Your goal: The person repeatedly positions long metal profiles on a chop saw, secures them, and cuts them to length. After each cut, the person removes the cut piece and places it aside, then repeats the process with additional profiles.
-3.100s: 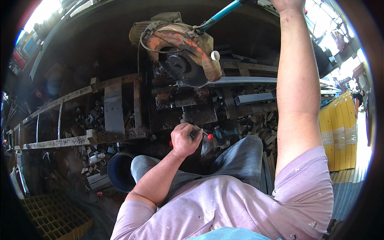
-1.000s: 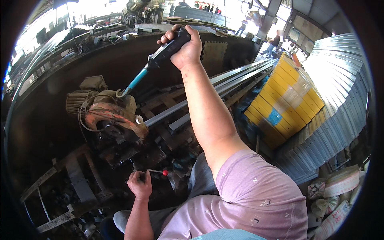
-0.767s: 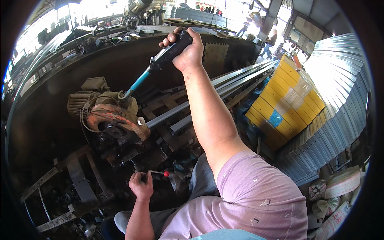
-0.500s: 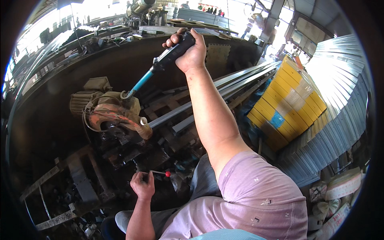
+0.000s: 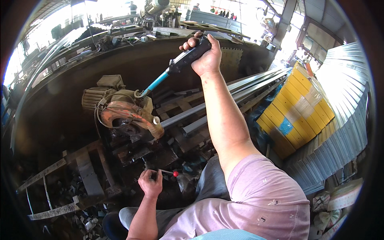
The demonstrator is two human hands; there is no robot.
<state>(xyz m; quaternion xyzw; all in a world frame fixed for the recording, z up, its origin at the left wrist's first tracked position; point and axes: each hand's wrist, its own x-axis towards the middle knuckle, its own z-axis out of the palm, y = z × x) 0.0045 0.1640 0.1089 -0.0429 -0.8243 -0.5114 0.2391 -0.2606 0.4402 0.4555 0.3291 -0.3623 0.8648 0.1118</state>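
My right hand (image 5: 207,56) is raised with the arm stretched out, its fingers wrapped around the black grip of a handle (image 5: 185,61). The handle's teal shaft slants down to a cut-off saw (image 5: 126,114) with a worn orange guard and a dusty motor. Below, near my knees, my left hand (image 5: 150,184) is closed at the end of a thin metal lever (image 5: 167,172) tipped with a red ball knob (image 5: 175,174). Its fingers partly hide where the lever joins the dark base. The saw's blade and the place under it are too dark to make out.
Long metal profiles (image 5: 236,95) run from beside the saw toward the back right. A yellow slatted stack (image 5: 298,110) and corrugated metal sheets (image 5: 346,108) stand on the right. A metal frame (image 5: 54,210) with scattered offcuts lies low at the left. A dark barrier (image 5: 60,104) curves behind the saw.
The whole view has shifted slightly, so the saw and both hands appear farther right. Both hands keep their holds, and the saw's height looks much the same.
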